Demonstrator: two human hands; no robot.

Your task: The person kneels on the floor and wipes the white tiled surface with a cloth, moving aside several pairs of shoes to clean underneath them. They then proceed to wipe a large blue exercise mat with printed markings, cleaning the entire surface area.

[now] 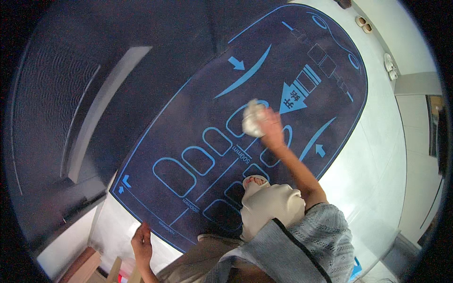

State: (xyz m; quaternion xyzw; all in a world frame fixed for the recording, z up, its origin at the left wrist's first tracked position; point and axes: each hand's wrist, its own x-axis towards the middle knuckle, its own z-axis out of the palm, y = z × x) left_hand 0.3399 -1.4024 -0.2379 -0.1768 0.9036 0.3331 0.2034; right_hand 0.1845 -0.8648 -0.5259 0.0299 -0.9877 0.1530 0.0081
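Note:
My right hand (272, 128) reaches over the upper middle of a dark mat (198, 113) with light-blue outlines and arrows. Bunched in its fingers is a white crumpled cloth (254, 119), blurred by motion; whether it touches the mat I cannot tell. Off the mat's lower left edge hangs my left hand (142, 239), its fingers loosely curled and nothing visible in them. Below my right forearm, a foot (255, 180) of mine stands on the mat, under a pale trouser leg.
Pale shoes (389, 66) and tan slippers (364, 24) line the wall at the upper right. White floor (373, 165) borders the mat on the right. Wooden legs (89, 268) of a piece of furniture stand at the lower left. A dark glossy surface lies beyond the mat's left side.

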